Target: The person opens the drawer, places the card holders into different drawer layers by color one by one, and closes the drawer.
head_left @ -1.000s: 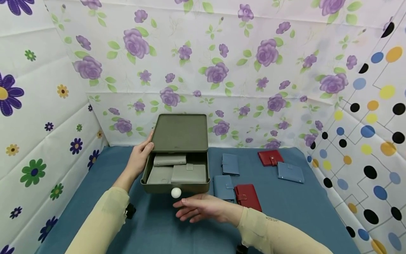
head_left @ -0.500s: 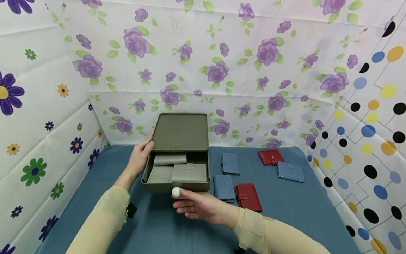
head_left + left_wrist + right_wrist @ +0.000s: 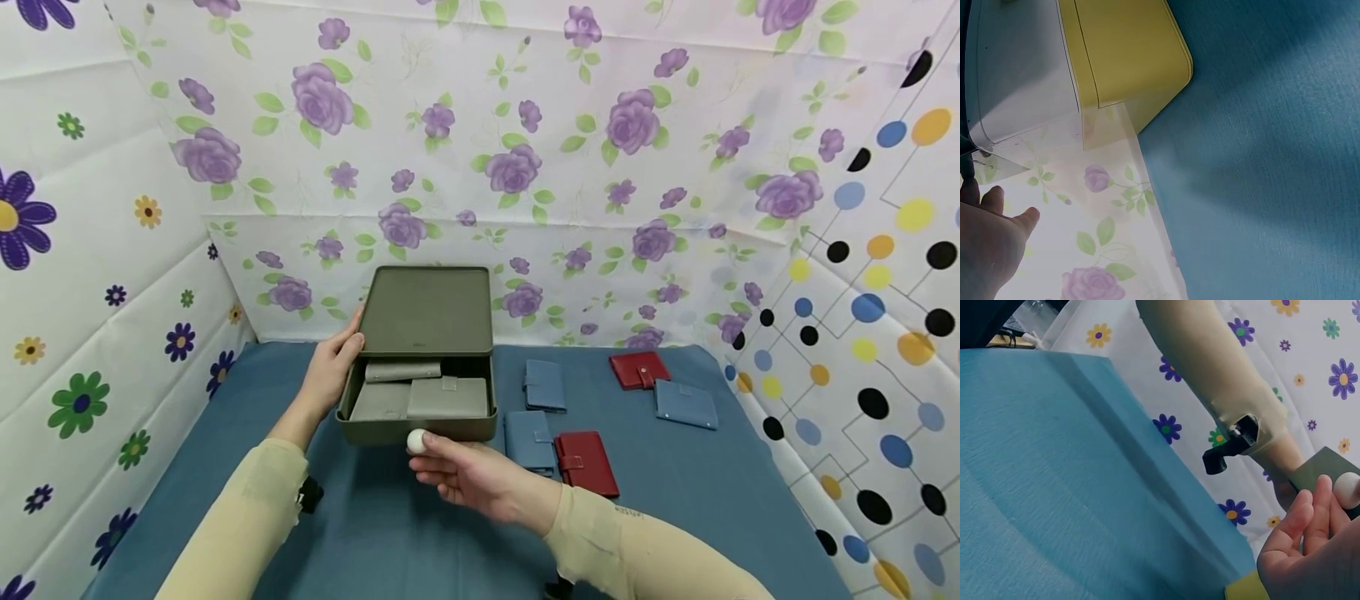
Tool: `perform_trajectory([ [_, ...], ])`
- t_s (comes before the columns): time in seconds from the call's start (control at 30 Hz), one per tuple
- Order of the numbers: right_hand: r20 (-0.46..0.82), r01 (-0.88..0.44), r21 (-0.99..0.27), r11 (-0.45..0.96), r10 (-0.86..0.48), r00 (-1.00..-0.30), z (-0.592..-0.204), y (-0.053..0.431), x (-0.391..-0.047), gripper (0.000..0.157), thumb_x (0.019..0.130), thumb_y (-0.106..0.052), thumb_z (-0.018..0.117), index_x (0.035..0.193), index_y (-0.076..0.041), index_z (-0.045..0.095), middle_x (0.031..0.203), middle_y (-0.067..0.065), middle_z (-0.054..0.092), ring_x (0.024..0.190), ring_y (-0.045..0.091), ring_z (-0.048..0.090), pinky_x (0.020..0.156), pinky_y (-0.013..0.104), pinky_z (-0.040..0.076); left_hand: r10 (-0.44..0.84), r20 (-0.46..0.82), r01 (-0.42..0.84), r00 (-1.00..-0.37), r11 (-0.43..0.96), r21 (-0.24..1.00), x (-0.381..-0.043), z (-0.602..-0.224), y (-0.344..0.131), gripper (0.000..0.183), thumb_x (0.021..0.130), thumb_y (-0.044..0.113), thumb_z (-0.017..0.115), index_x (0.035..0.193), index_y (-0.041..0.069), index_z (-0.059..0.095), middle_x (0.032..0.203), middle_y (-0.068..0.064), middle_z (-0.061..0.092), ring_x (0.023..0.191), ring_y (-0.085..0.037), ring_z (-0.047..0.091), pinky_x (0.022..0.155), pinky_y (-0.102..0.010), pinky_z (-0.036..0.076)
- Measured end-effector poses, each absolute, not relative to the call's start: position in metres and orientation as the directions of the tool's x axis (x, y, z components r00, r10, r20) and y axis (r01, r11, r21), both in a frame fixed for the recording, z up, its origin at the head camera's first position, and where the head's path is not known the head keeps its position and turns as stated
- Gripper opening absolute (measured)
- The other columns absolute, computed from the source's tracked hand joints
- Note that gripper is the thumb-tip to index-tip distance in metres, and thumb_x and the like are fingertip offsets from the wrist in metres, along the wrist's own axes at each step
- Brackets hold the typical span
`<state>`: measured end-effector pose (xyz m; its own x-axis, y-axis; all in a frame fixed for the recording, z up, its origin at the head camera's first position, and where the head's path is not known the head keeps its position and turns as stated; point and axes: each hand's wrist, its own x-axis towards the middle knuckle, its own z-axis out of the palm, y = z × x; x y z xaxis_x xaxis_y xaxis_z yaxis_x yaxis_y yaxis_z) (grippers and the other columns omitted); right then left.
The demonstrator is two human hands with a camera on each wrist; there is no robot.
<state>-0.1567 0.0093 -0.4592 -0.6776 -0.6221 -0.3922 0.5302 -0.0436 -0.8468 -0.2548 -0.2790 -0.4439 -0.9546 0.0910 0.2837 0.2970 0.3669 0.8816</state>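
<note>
An olive-green box [image 3: 427,310] stands at the back of the table with its drawer [image 3: 375,431] pulled partly out. Several grey wallets [image 3: 447,398] lie in the drawer. My left hand [image 3: 330,373] rests against the box's left side, its thumb at the upper front corner. In the left wrist view that hand [image 3: 988,240] shows low at the left, beside the box [image 3: 1129,50]. The thumb and index finger of my right hand [image 3: 491,483] pinch the round white knob [image 3: 416,441] on the drawer front. The other fingers extend below it.
Right of the box lie two blue wallets [image 3: 544,386] and a red wallet [image 3: 587,464]. Farther right, another red wallet [image 3: 637,371] lies against a blue wallet [image 3: 686,404]. Flower-printed sheets [image 3: 465,150] stand behind and left of the blue cloth [image 3: 420,542], a dotted one right.
My right hand has come up to the white knob and taken hold of it. The drawer has slid slightly back into the box. My left hand has stayed against the box.
</note>
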Motion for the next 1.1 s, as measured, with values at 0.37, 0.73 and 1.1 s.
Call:
perform_trajectory([
  [0.37, -0.387, 0.518, -0.853, -0.069, -0.583, -0.714, -0.460, 0.003, -0.164, 0.049, 0.106, -0.050, 0.066, 0.133, -0.011, 0.075, 0.114, -0.005, 0.077, 0.106, 0.012, 0.066, 0.082, 0.023, 0.049, 0.080, 0.275, 0.285, -0.958, 0.360, 0.888, -0.254, -0.443, -0.279, 0.058, 0.117, 0.036, 0.044, 0.170, 0.019, 0.028, 0.175, -0.001, 0.023, 0.162, -0.029, 0.020, 0.128, -0.055, 0.023],
  [0.73, -0.382, 0.507, -0.858, -0.078, -0.563, -0.733, -0.457, 0.001, -0.167, 0.049, 0.106, -0.049, 0.065, 0.134, -0.010, 0.074, 0.112, -0.005, 0.076, 0.104, 0.012, 0.066, 0.082, 0.023, 0.048, 0.076, 0.242, 0.253, -0.967, 0.350, 0.902, -0.254, -0.444, -0.278, 0.058, 0.116, 0.039, 0.043, 0.170, 0.026, 0.026, 0.175, 0.002, 0.020, 0.163, -0.029, 0.016, 0.129, -0.058, 0.019],
  [1.1, -0.337, 0.467, -0.877, -0.108, -0.554, -0.761, -0.456, 0.002, -0.176, 0.051, 0.107, -0.049, 0.064, 0.135, -0.007, 0.071, 0.107, -0.006, 0.075, 0.102, 0.011, 0.064, 0.083, 0.024, 0.047, 0.075, 0.250, 0.260, -0.965, 0.366, 0.894, -0.252, -0.445, -0.277, 0.059, 0.116, 0.045, 0.040, 0.171, 0.026, 0.025, 0.176, 0.002, 0.020, 0.163, -0.031, 0.017, 0.128, -0.061, 0.021],
])
